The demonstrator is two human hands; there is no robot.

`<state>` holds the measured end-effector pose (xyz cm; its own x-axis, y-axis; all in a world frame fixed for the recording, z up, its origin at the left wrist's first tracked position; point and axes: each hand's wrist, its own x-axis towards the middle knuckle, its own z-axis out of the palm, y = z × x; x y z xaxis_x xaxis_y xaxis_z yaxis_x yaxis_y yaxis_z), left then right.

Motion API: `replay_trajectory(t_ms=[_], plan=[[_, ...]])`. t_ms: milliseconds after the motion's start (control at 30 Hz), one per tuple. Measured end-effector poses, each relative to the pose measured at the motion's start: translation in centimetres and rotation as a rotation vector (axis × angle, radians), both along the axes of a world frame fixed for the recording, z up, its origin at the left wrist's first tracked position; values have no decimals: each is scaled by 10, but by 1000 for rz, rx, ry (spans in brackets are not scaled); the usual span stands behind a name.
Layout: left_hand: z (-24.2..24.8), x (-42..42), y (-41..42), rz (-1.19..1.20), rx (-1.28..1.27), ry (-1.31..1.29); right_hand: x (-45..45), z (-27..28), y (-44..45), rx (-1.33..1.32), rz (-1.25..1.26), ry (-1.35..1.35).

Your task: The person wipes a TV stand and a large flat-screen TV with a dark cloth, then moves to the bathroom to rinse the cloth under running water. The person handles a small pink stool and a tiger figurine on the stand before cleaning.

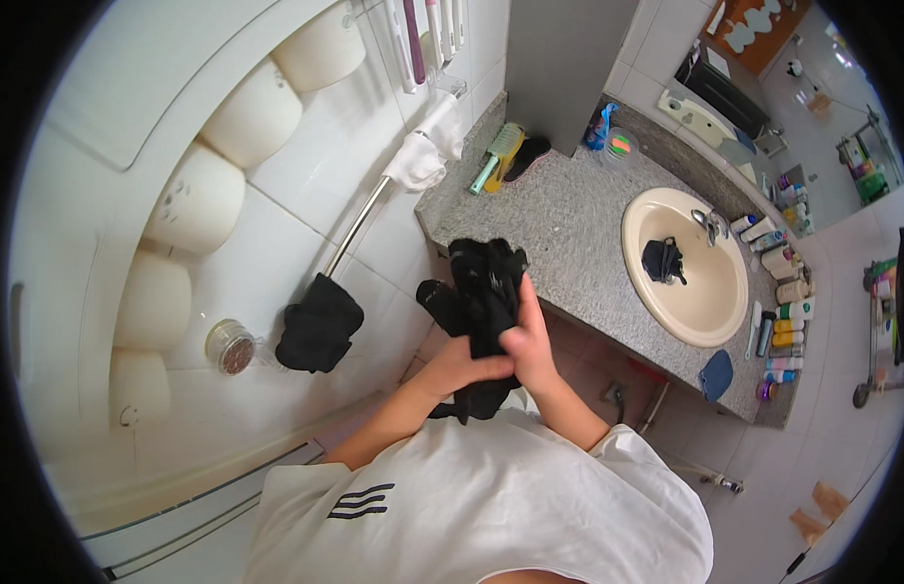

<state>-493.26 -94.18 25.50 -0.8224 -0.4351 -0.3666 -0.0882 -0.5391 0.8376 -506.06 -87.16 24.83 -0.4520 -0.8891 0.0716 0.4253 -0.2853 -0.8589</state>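
A bundle of black cloth pieces [485,292], some of them sock-like, is held between my two hands in front of my white shirt. My left hand [463,369] grips its lower part from the left, fingers partly hidden by the cloth. Against the right side of the bundle my right hand [531,339] is closed, slightly blurred, with its fingers pointing up. On the metal towel rail [357,226] to the left hang a black cloth [320,325] and white cloths [417,162]. Another dark cloth item [662,260] lies in the beige washbasin [685,321].
The grey granite counter [569,219] carries a green-handled hairbrush [496,157], a round plastic container [620,150] and a blue cloth piece [715,375]. Bottles and tubes [788,325] line its right edge. White wall pots [196,197] and a clear jar [231,347] are at left.
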Motion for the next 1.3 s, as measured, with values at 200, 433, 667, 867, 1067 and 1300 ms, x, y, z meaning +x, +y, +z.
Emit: replay_trajectory(t_ms=[200, 433, 667, 867, 1067, 1300], plan=[[2, -18, 5, 533, -13, 8, -39, 9, -25, 53, 73, 201], [33, -8, -1, 668, 31, 60, -38, 1, -34, 7, 17, -142], [39, 16, -3, 509, -194, 65, -30, 37, -39, -140, 122, 520], [40, 48, 7, 724, -655, 339, 10, 35, -38, -153, -102, 319], [-3, 122, 33, 1020, -1183, -94, 62, 41, -71, -208, -130, -29], [48, 135, 12, 1438, -1864, -68, 77, 68, -171, -182, -250, 1148]])
